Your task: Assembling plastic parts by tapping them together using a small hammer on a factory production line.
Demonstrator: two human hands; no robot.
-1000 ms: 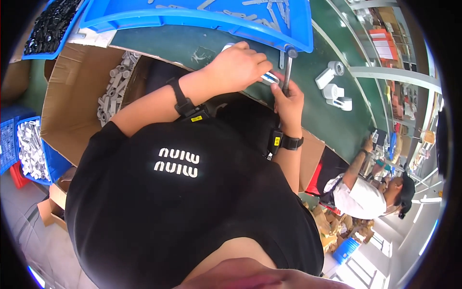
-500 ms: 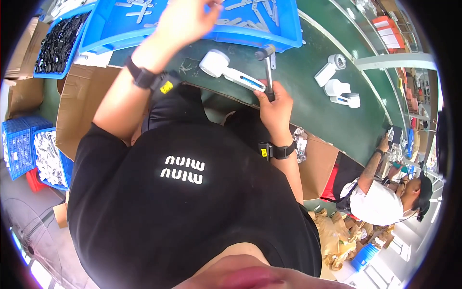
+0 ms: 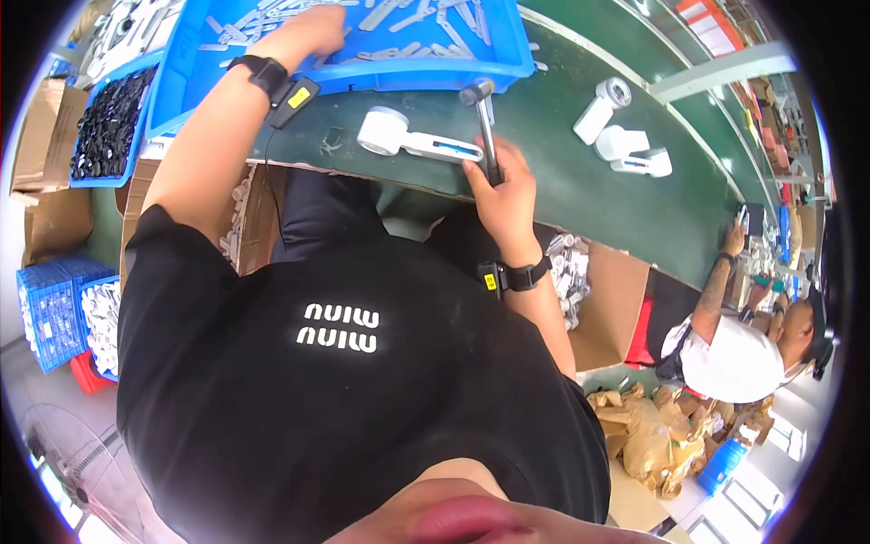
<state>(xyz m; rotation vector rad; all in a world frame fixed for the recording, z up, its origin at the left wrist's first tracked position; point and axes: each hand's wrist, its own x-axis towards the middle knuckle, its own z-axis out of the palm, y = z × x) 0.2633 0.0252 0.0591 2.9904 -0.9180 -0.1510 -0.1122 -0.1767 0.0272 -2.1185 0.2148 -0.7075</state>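
My right hand (image 3: 506, 195) is wrapped round the shaft of a small hammer (image 3: 490, 150), whose head points away from me. Beside it on the green bench lies a white plastic piece (image 3: 382, 131) with a round head and a long handle, a blue strip showing in the handle's slot. The handle's end meets my right fingers. Over to the left, my left hand (image 3: 313, 34) reaches down into a blue tray (image 3: 390, 80) among many flat grey strips (image 3: 453, 18). Its fingers point down and are mostly hidden, so what they hold cannot be made out.
More white round-headed pieces (image 3: 594, 118) lie on the bench (image 3: 562, 181) to the right. A blue bin of black parts (image 3: 113, 118) stands at the left. Cardboard boxes (image 3: 616, 304) flank my legs. A co-worker (image 3: 734, 354) sits at the far right.
My left hand has moved left and lower into the tray, toward the strips. My right hand keeps the hammer in nearly the same place. The whole view has shifted slightly.
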